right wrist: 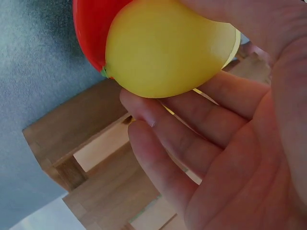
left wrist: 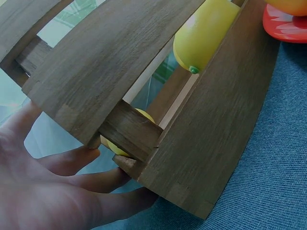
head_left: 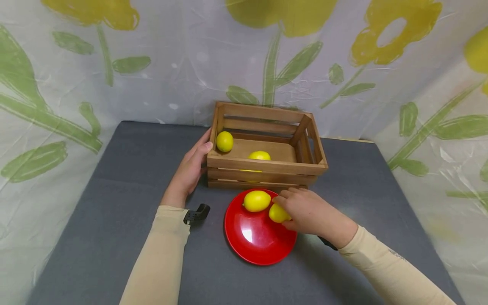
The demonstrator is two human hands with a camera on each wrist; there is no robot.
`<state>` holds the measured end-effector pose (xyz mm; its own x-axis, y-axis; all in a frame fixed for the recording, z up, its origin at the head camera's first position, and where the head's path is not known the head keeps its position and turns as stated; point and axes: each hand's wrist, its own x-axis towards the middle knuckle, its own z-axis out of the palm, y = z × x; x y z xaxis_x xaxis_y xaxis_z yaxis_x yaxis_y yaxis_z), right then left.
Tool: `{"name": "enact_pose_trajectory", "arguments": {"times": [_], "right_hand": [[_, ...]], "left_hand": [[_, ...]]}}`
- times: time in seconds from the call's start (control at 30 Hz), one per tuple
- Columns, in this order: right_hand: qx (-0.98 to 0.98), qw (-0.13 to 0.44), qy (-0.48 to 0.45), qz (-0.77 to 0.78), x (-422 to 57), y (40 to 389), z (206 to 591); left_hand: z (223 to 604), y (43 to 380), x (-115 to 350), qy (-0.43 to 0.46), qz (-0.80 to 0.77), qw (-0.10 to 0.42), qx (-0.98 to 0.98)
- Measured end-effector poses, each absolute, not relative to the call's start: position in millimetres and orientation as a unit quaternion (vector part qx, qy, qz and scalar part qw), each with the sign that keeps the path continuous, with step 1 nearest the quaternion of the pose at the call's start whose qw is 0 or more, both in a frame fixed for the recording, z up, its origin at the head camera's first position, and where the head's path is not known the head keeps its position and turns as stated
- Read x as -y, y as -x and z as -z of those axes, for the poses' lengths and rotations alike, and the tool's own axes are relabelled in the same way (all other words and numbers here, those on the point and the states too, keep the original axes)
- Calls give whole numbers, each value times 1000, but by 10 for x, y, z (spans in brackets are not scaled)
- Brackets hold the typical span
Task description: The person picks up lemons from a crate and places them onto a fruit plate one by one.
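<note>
The left hand (head_left: 188,169), fingers spread apart, rests against the left end of the crate (head_left: 263,165). Inside, one lemon (head_left: 225,141) sits at that end, a second lemon (head_left: 260,155) by the front; only the left wrist view shows its green tip (left wrist: 194,70). A third lemon (head_left: 257,201) lies on the plate (head_left: 259,252). Over the plate's right side, the right hand (head_left: 310,214) has a fourth lemon (head_left: 279,213) pinched between thumb and fingers.

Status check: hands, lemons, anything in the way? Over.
Left hand against left end of crate. Right hand gripping a lemon at red plate; another lemon on plate, two in crate. Crate's front wall between plate and inside.
</note>
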<state>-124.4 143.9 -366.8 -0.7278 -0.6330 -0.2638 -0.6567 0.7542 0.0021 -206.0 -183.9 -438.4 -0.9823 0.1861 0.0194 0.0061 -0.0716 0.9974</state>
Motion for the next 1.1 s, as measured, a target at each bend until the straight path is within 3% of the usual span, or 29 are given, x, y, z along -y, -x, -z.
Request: {"name": "enact_pose_trajectory", "arguments": {"times": [1.1], "right_hand": [[-931,124,340,-42,-1406,1284,3716]], "left_hand": [[4383,2043,1830,-85,-734,55,-671]]}}
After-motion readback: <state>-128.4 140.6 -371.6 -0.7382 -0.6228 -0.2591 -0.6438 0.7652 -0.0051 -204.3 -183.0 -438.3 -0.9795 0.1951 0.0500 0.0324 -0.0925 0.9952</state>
